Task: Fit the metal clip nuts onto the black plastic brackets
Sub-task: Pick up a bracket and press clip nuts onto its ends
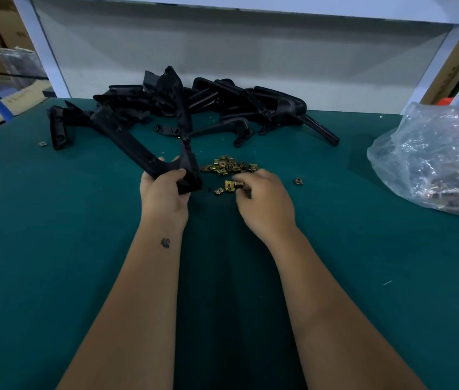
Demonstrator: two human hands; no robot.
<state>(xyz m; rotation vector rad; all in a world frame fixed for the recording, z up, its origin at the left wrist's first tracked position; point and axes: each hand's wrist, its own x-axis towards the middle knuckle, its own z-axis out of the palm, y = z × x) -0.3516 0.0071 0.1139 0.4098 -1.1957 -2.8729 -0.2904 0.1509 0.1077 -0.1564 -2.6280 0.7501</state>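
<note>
On a green-topped counter (53, 249), a lone clip nut (43, 143) lies at far left beside a black bracket (60, 128) at the edge of a heap of black plastic brackets (194, 102) piled along the back. Nearer the middle, the left hand (163, 192) grips one Y-shaped bracket (149, 159) at its fork, fingers and thumb curled round it, one long arm of the part slanting up and away to the left, its thick lower end close above the counter. Just right of it sits a small pile of brass-coloured metal clip nuts (227, 166), with two loose ones (224, 187) in front. The right hand (262, 201) hovers over those, fingers curled down and the fingertips pinching a single nut (239, 183) at the counter surface. Another stray nut (298, 181) lies a little further right. At far right a crumpled clear plastic bag (434, 159) rests on the counter, more metal parts dimly visible inside.
</note>
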